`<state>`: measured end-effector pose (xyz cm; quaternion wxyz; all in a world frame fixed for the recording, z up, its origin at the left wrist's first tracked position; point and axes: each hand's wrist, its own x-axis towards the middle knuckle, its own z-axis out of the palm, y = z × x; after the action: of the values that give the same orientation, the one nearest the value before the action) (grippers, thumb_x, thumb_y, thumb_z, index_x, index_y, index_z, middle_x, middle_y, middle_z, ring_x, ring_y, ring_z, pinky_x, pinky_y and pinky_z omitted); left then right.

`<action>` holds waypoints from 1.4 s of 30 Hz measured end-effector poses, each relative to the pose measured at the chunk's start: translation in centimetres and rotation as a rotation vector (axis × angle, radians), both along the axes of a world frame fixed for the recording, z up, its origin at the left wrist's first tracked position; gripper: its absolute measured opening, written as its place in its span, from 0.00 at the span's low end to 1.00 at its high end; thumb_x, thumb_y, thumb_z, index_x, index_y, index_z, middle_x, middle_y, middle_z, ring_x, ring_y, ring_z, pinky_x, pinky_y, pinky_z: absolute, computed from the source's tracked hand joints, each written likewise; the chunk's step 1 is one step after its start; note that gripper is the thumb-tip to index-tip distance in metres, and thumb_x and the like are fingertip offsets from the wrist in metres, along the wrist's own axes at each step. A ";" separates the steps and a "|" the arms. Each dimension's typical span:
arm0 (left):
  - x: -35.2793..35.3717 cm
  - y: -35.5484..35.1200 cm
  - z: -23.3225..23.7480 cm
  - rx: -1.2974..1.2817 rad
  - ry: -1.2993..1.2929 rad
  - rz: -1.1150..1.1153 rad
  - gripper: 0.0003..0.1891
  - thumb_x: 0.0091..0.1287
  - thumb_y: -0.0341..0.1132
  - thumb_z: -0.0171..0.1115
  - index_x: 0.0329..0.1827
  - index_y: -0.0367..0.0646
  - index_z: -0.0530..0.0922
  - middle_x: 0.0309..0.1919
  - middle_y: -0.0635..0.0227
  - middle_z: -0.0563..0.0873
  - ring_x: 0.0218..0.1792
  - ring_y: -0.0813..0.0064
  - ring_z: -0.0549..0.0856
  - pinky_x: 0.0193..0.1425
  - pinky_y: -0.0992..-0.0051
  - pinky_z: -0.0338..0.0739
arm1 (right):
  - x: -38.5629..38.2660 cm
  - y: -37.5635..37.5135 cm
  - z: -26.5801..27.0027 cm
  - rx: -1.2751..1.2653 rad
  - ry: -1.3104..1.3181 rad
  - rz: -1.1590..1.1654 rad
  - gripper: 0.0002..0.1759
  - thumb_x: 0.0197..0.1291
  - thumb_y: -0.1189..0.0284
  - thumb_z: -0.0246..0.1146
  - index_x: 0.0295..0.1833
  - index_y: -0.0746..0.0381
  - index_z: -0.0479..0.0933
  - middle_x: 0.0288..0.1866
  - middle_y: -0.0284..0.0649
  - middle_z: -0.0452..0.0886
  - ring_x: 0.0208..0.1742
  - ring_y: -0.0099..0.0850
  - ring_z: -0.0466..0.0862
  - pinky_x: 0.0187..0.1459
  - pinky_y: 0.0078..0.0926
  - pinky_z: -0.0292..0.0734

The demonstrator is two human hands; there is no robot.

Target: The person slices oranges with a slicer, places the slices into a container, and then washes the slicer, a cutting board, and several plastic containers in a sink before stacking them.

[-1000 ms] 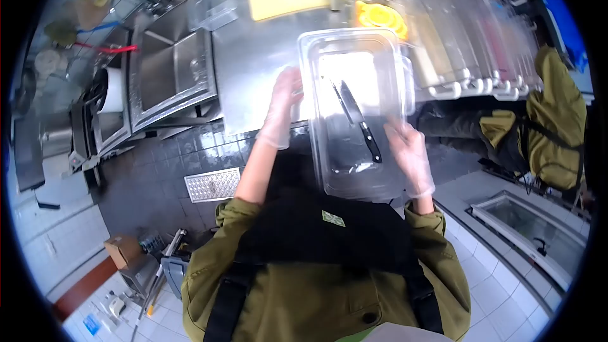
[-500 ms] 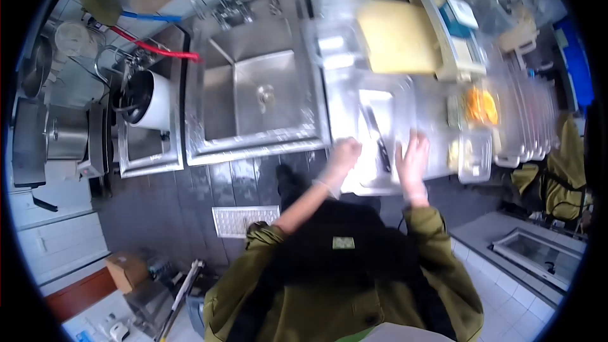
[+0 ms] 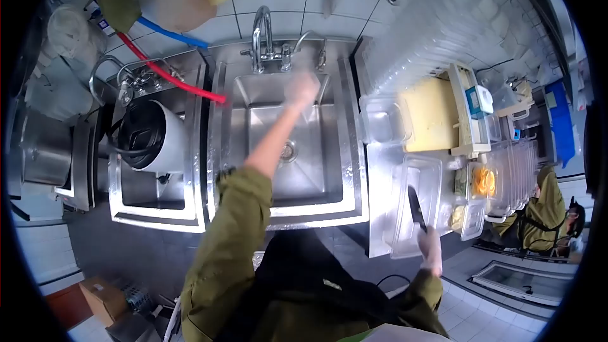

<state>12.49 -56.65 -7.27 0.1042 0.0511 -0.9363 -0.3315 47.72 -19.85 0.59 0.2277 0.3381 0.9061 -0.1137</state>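
Observation:
My left hand [image 3: 303, 90] is stretched out over the sink basin [image 3: 259, 152], just below the tap [image 3: 263, 38]. It wears a clear glove and is smeared by motion, so its fingers do not show clearly. Down at the right, my gloved right hand [image 3: 430, 248] grips the handle of a knife [image 3: 415, 206]. The dark blade points away from me over a clear plastic tray [image 3: 432, 183] on the steel counter.
Behind the tray are a clear container [image 3: 383, 117], a yellow cutting board [image 3: 434, 114] and stacked clear containers [image 3: 411, 38]. A tub of orange slices [image 3: 484, 182] stands to the right. Left, a red hose [image 3: 164, 73] hangs near a white pot [image 3: 166, 136]. A co-worker [image 3: 544, 215] is far right.
My left hand has moved from the tray to over the sink, towards the tap. My right hand has taken hold of the knife that lay in the tray. The view has swung left.

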 end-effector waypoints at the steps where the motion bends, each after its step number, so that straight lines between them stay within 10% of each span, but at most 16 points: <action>1: -3.8 -0.5 -2.7 -0.107 0.219 -0.001 0.13 0.60 0.38 0.49 0.43 0.44 0.77 0.41 0.49 0.80 0.45 0.52 0.80 0.46 0.57 0.76 | 0.6 -0.3 2.5 -0.099 0.016 -0.075 0.20 0.57 0.64 0.52 0.47 0.68 0.74 0.41 0.61 0.78 0.49 0.54 0.77 0.47 0.41 0.72; 4: -10.9 -1.7 -3.7 -0.471 -0.238 -0.143 0.30 0.61 0.40 0.46 0.68 0.40 0.59 0.65 0.62 0.66 0.64 0.65 0.68 0.63 0.63 0.66 | 1.7 -3.3 9.7 -0.574 0.279 -0.377 0.04 0.59 0.74 0.56 0.38 0.63 0.72 0.19 0.28 0.68 0.15 0.14 0.66 0.16 0.14 0.59; 7: -15.0 -2.6 -12.8 -0.270 0.373 -0.028 0.10 0.57 0.33 0.54 0.42 0.43 0.75 0.38 0.52 0.79 0.40 0.53 0.81 0.42 0.60 0.77 | -0.6 -6.3 14.6 -0.759 0.238 -0.359 0.08 0.58 0.74 0.58 0.42 0.65 0.74 0.19 0.28 0.70 0.17 0.15 0.67 0.18 0.13 0.60; 8: -13.2 -2.5 -9.3 -0.334 0.249 -0.060 0.09 0.59 0.34 0.52 0.42 0.43 0.74 0.36 0.53 0.80 0.38 0.51 0.81 0.41 0.59 0.77 | -2.1 -6.9 14.7 -0.851 0.166 -0.306 0.09 0.58 0.74 0.59 0.44 0.65 0.74 0.21 0.28 0.70 0.19 0.15 0.67 0.20 0.13 0.61; 12: -13.3 -2.5 -8.2 -0.166 0.076 -0.018 0.12 0.59 0.32 0.53 0.46 0.39 0.73 0.37 0.53 0.80 0.40 0.48 0.81 0.46 0.61 0.76 | -12.2 -10.0 8.8 -0.916 -0.116 0.164 0.13 0.60 0.68 0.57 0.47 0.64 0.76 0.25 0.28 0.73 0.23 0.18 0.69 0.25 0.15 0.63; 17: -12.2 -3.0 -10.7 -0.502 0.061 -0.104 0.28 0.56 0.36 0.53 0.63 0.41 0.64 0.64 0.55 0.65 0.52 0.56 0.79 0.54 0.62 0.74 | -23.6 -16.6 -0.5 -0.868 -0.156 0.509 0.16 0.58 0.64 0.57 0.46 0.64 0.74 0.25 0.30 0.73 0.22 0.18 0.69 0.23 0.16 0.64; 19: -7.3 -2.4 -1.4 -0.237 -0.250 -0.167 0.27 0.57 0.35 0.51 0.63 0.43 0.64 0.63 0.55 0.68 0.54 0.56 0.77 0.55 0.61 0.73 | -26.5 -18.7 -7.3 -1.285 -0.110 0.398 0.16 0.56 0.67 0.57 0.47 0.66 0.73 0.25 0.33 0.73 0.20 0.20 0.69 0.23 0.17 0.64; 21: -2.2 -3.0 2.3 -0.024 -0.018 -0.174 0.21 0.61 0.37 0.49 0.58 0.42 0.69 0.52 0.53 0.77 0.52 0.55 0.77 0.54 0.60 0.72 | -29.7 -23.1 -9.9 -1.310 -0.131 0.405 0.18 0.53 0.70 0.58 0.49 0.67 0.71 0.26 0.35 0.73 0.20 0.22 0.70 0.22 0.18 0.65; 25: 9.0 -7.5 5.6 0.293 0.071 -0.042 0.18 0.64 0.37 0.52 0.56 0.43 0.72 0.50 0.56 0.79 0.52 0.59 0.79 0.55 0.68 0.72 | -37.0 -32.5 -13.6 -0.665 0.184 1.284 0.12 0.48 0.74 0.59 0.39 0.69 0.76 0.24 0.38 0.78 0.23 0.25 0.78 0.24 0.24 0.73; 30: 18.5 -13.9 2.6 0.409 -0.082 0.245 0.16 0.67 0.37 0.50 0.52 0.38 0.76 0.47 0.57 0.82 0.52 0.64 0.79 0.56 0.72 0.71 | -37.9 -37.5 -9.9 -1.060 0.300 0.647 0.14 0.48 0.68 0.63 0.33 0.70 0.79 0.22 0.42 0.81 0.24 0.33 0.80 0.31 0.29 0.76; 34: 22.9 -16.0 1.1 0.560 -0.188 0.408 0.16 0.67 0.37 0.49 0.51 0.37 0.76 0.45 0.55 0.83 0.52 0.64 0.80 0.56 0.72 0.71 | -35.6 -38.3 -9.4 -1.394 0.426 0.405 0.11 0.52 0.70 0.64 0.37 0.67 0.79 0.28 0.37 0.80 0.30 0.21 0.77 0.32 0.21 0.73; 42: 25.7 -16.7 0.7 0.681 -0.142 0.394 0.15 0.68 0.38 0.50 0.51 0.38 0.77 0.42 0.62 0.83 0.46 0.74 0.80 0.53 0.77 0.70 | -35.1 -37.4 -5.7 -0.881 0.702 0.537 0.17 0.56 0.60 0.62 0.37 0.65 0.79 0.28 0.41 0.83 0.32 0.27 0.82 0.37 0.26 0.74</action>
<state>38.15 -73.33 -6.59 0.0778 0.2842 -0.7499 -0.5923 12.59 -57.20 -5.10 0.0551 -0.0847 0.8483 -0.5198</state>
